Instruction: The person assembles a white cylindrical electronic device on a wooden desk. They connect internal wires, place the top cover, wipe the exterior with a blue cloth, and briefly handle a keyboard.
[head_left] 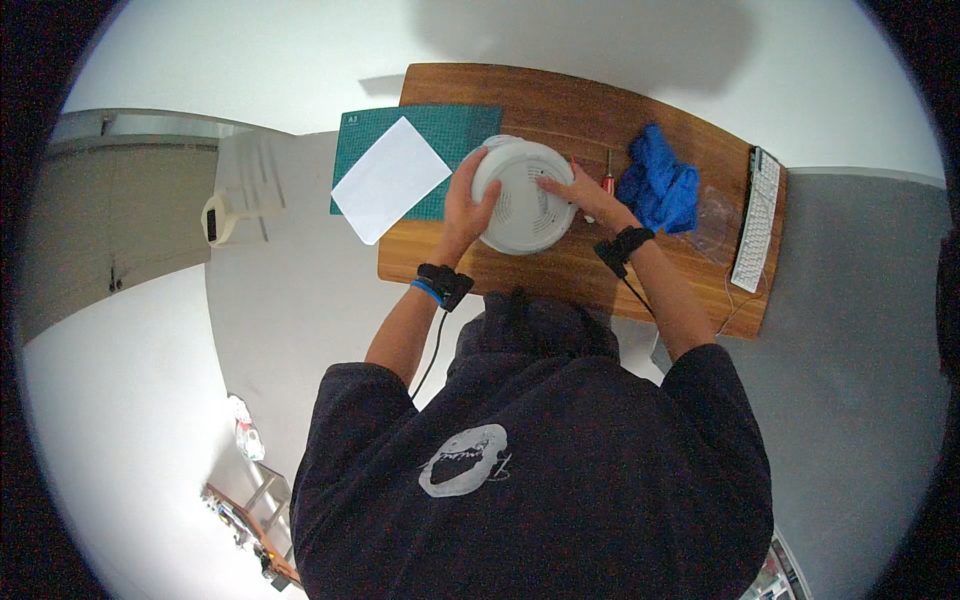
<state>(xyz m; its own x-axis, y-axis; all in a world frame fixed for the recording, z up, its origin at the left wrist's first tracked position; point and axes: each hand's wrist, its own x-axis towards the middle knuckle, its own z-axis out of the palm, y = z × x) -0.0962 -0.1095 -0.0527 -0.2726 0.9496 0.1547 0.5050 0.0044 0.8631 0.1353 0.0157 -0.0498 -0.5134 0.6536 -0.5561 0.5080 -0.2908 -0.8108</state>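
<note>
Above the near middle of the wooden table I hold a round white plastic housing [522, 225] with ring-shaped slots in its face. My left hand [468, 205] is wrapped round its left edge, thumb on the face. On the right edge, my right hand [592, 195] grips it, with the thumb reaching onto the slotted face. A paler rounded part [500, 141] shows just behind its upper left rim; I cannot tell whether it is joined on. Beside my right hand lies a screwdriver [608, 183] with a red handle. Its shaft points away from me.
A white paper sheet [390, 180] lies on a green cutting mat [470, 120] at the left. Right of the screwdriver are a crumpled blue cloth [660, 185] and a clear plastic bag [714, 222]. A white keyboard [757, 220] stands along the right edge of the wooden table [560, 95].
</note>
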